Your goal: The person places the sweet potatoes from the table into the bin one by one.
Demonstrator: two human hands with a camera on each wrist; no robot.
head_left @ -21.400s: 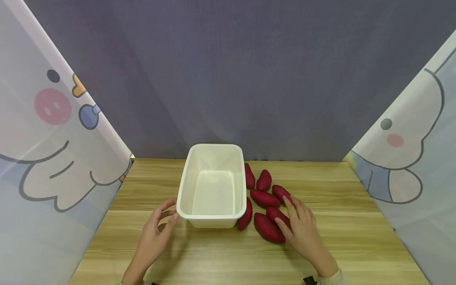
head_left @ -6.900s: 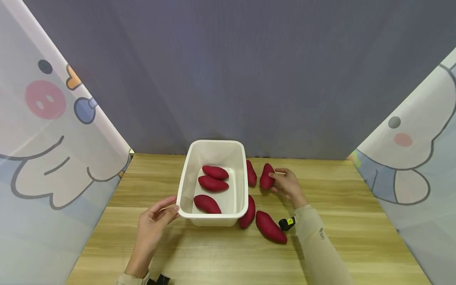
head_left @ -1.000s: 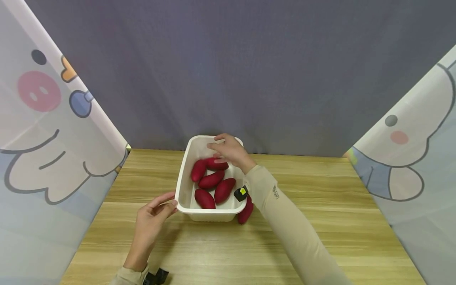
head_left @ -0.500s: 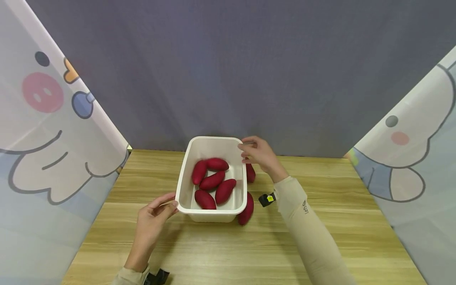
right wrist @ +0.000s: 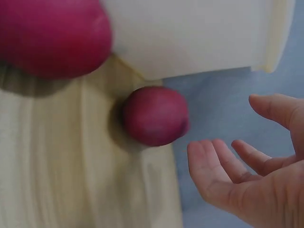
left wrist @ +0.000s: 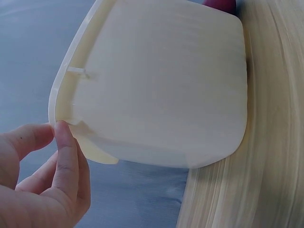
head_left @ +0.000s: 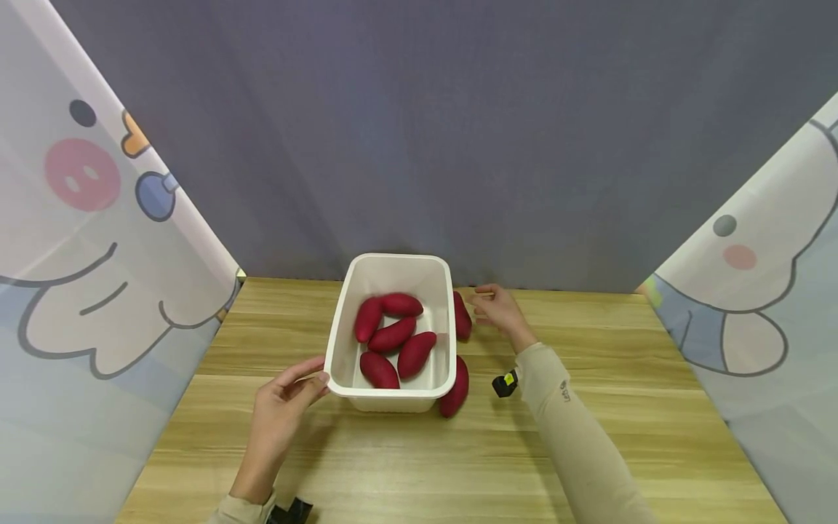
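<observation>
A white plastic bin stands on the table, with several dark red sweet potatoes lying inside. My left hand pinches the bin's rim at its near left corner between thumb and fingertips, plain in the left wrist view. Along the bin's right side lie two more sweet potatoes: a far one and a near one. Just right of the far one hovers my right hand, fingers parted and nothing in them. In the right wrist view, a gap shows between its fingertips and that sweet potato.
The wooden table ends at a grey curtain close behind the bin. Cartoon-printed cloths hang at both sides. A small black device sits at the right wrist, near the near sweet potato.
Over the earlier frames, several sweet potatoes went from the table into the bin. In the last second my right hand left the bin, moving right and down; the left stayed at the rim.
</observation>
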